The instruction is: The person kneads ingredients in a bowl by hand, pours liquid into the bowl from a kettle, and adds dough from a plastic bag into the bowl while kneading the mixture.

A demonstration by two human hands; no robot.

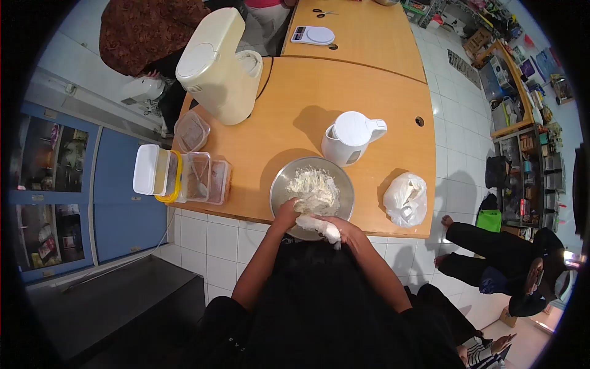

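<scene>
A steel bowl [348, 192] near the table's front edge holds pale flour or crumbly dough [314, 184]. Over its front rim, a whitish, partly clear plastic bag [321, 227] is held between both hands. My left hand [286, 214] grips the bag's upper left part, fingers closed. My right hand [345, 229] is wrapped round the bag's right side, its fingers partly hidden by the bag. The bag's upper end hangs over the flour.
Behind the bowl stands a white kettle [351, 136]; to the right sits a tied plastic bag [405, 200]. Plastic containers [198, 175] and a cream mixer [215, 67] are at left. A scale [313, 35] lies farther back. People are around the room.
</scene>
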